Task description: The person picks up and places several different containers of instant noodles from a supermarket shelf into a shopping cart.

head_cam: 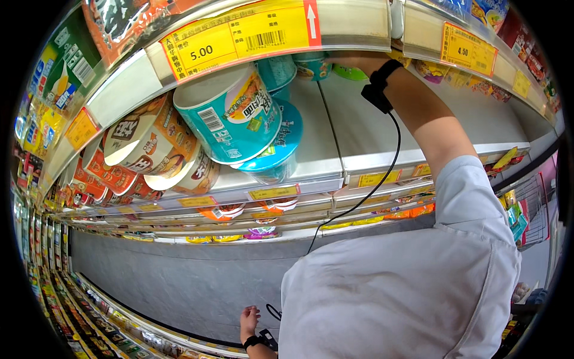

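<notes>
My right hand (356, 60) reaches into a shelf, mostly hidden behind the lip of the shelf above. Close to its fingers is a small teal instant noodle cup (312, 68); whether they grip it is hidden. A green-lidded tub (350, 72) lies just below the hand. Low beside my body hangs my left hand (250, 319), its fingers loosely curled with nothing visible in them. Nearer on the shelf, a large teal noodle cup (228, 116) tilts above a blue-lidded cup (287, 134). Black straps with small devices circle both wrists.
Brown-and-white noodle tubs (150, 134) and red tubs (110, 168) crowd the shelf's left. A price-tag rail (350, 27) overhangs it. A black cable (397, 148) runs down from my right wrist. Grey floor (179, 278) separates the two shelf rows. A wire cart (536, 211) with goods stands right.
</notes>
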Demonstrator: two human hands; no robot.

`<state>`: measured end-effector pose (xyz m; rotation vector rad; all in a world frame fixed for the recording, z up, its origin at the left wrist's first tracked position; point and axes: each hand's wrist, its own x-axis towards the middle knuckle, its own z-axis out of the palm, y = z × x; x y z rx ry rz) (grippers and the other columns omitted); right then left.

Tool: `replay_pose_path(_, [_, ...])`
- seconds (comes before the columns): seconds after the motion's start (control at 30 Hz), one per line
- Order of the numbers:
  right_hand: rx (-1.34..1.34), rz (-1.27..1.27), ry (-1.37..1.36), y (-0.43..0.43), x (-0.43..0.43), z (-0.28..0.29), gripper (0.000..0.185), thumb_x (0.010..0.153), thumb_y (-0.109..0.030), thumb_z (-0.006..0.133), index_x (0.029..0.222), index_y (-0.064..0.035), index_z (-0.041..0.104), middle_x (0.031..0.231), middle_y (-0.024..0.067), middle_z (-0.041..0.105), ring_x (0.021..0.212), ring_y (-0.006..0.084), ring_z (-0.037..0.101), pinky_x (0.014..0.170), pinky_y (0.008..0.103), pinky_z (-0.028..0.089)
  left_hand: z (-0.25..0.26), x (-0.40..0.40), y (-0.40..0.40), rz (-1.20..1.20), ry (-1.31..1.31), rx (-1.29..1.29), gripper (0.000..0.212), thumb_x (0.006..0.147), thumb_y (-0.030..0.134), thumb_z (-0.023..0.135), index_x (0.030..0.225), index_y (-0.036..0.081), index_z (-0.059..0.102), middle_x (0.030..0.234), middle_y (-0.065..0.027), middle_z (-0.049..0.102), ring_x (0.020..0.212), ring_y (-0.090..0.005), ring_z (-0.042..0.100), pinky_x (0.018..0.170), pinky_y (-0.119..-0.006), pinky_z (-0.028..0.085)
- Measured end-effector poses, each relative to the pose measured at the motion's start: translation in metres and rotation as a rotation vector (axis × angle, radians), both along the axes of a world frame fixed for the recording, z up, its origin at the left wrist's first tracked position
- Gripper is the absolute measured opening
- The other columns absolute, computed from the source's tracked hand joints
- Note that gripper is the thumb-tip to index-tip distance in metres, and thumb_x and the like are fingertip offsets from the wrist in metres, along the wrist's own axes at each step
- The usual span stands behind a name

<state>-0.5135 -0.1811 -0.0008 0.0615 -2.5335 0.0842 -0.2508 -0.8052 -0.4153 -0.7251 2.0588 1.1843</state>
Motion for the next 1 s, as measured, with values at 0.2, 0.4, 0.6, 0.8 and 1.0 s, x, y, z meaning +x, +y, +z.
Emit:
replay_pose_path(0.2, [-0.007,0.026,0.016,0.001,-0.006,0.0,0.061,0.068,-0.029,0.076,0.117,-0.0006,0.052,0.117,0.0211,0.055,0.112,0.0324,0.052,0.096,0.037,0.042,-0.008,0.002,0.001,0.003,-0.013,0.027,0.033,0.093,0.034,0.054,0.111,0.007,0.057,0.1,-0.0077,0.066,0.082,-0.0181,0.062,0.066,-0.033,0.046])
replay_pose_path(0.4, [-0.015,0.034,0.021,0.008,-0.007,-0.002,0.062,0.07,-0.029,0.076,0.119,-0.0014,0.052,0.12,0.0206,0.054,0.113,0.0317,0.052,0.096,0.0365,0.042,-0.006,0.005,0.004,0.004,0.009,0.023,0.033,0.092,0.034,0.054,0.111,0.007,0.057,0.099,-0.0081,0.066,0.082,-0.018,0.062,0.065,-0.032,0.045])
replay_pose_path(0.6, [-0.025,0.026,0.032,0.024,-0.002,0.001,0.062,0.071,-0.03,0.075,0.122,-0.0022,0.051,0.122,0.02,0.053,0.114,0.0311,0.051,0.097,0.036,0.042,-0.011,0.016,0.005,0.042,0.015,0.032,0.034,0.092,0.034,0.055,0.111,0.006,0.057,0.099,-0.0088,0.066,0.079,-0.0179,0.062,0.063,-0.031,0.045])
replay_pose_path(0.8, [-0.056,0.184,0.021,0.013,-0.003,0.001,0.063,0.073,-0.03,0.075,0.124,-0.003,0.05,0.125,0.0195,0.051,0.116,0.0305,0.05,0.097,0.0355,0.042,-0.011,0.019,0.009,0.045,0.014,0.036,0.033,0.092,0.033,0.055,0.11,0.006,0.057,0.097,-0.0083,0.066,0.078,-0.0172,0.062,0.061,-0.031,0.044])
replay_pose_path(1.0, [-0.125,0.377,0.018,-0.007,-0.021,-0.004,0.064,0.074,-0.031,0.074,0.126,-0.0038,0.049,0.127,0.0189,0.05,0.117,0.0299,0.05,0.098,0.035,0.042,-0.001,0.011,0.015,0.03,0.02,0.024,0.032,0.092,0.034,0.055,0.108,0.006,0.057,0.095,-0.0072,0.066,0.076,-0.0168,0.061,0.061,-0.03,0.044])
